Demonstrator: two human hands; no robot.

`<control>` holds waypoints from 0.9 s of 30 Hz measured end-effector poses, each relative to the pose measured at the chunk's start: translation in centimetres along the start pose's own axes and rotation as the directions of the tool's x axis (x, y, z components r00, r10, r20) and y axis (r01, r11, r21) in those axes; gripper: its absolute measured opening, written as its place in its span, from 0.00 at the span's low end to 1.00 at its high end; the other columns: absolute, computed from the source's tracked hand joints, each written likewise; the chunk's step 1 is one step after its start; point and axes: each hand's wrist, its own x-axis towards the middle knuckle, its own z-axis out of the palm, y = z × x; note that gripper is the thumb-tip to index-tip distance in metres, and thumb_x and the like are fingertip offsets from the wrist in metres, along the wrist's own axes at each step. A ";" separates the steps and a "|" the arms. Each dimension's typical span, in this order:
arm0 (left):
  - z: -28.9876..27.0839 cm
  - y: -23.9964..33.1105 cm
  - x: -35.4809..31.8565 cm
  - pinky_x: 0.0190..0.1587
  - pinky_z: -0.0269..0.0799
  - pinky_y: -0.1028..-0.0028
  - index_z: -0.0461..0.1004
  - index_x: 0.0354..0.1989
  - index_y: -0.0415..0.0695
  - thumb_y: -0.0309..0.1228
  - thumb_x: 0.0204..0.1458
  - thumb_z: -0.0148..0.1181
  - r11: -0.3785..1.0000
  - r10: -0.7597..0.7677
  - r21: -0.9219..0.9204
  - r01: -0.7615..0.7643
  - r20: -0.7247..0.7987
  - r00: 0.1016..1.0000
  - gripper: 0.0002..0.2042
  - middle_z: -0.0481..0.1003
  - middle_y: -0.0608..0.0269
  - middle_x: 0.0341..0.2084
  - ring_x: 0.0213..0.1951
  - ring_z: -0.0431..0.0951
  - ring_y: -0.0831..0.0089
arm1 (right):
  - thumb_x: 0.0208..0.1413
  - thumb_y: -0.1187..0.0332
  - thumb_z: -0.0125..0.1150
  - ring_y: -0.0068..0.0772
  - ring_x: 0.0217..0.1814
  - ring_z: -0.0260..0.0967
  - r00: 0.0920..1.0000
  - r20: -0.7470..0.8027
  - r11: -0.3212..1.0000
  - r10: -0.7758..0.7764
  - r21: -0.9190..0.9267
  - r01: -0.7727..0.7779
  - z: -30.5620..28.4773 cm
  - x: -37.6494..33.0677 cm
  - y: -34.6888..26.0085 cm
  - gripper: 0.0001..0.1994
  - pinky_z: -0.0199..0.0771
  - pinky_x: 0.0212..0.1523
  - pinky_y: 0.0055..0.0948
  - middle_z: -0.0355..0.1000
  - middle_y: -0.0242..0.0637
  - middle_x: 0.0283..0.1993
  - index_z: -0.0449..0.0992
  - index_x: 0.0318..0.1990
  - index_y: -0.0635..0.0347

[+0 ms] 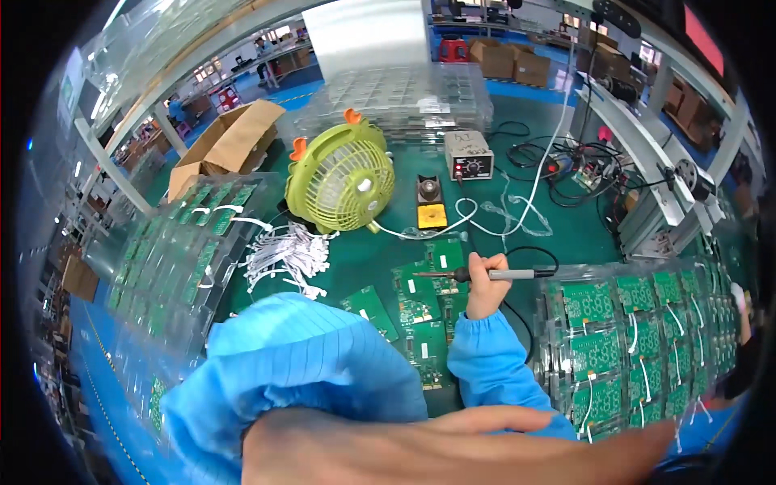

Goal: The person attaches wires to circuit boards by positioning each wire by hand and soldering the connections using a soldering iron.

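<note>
In my right hand (487, 284) is a soldering iron (521, 275), gripped round its grey handle, tip pointing left. Below that tip lie several green circuit boards (416, 301), loosely grouped on the green mat; another board (370, 311) sits at an angle to their left. My left hand (453, 449) is very close at the bottom, reaching across to the right with fingers stretched out. It looks slightly blurred, and nothing shows in it. Its blue sleeve (299, 347) covers part of the mat. A bundle of white cables (287, 255) lies beyond that sleeve.
A green fan (343, 178) stands behind the cables. Right of it are an iron stand with yellow sponge (432, 215) and a soldering station (469, 153). Trays of boards flank me, left (182, 242) and right (638, 343). Clear trays (388, 97) are stacked behind; a metal frame (655, 162) stands right.
</note>
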 end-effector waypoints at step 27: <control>1.4 -5.8 7.5 0.47 0.63 0.59 0.42 0.64 0.43 0.49 0.51 0.33 0.903 -0.203 -0.267 0.337 0.425 0.882 0.34 0.69 0.47 0.37 0.34 0.73 0.56 | 0.43 0.75 0.60 0.16 0.17 0.52 0.996 0.010 0.988 0.087 0.129 -0.087 -0.5 0.1 -0.4 0.11 0.54 0.19 0.15 0.61 0.27 0.15 0.62 0.19 0.57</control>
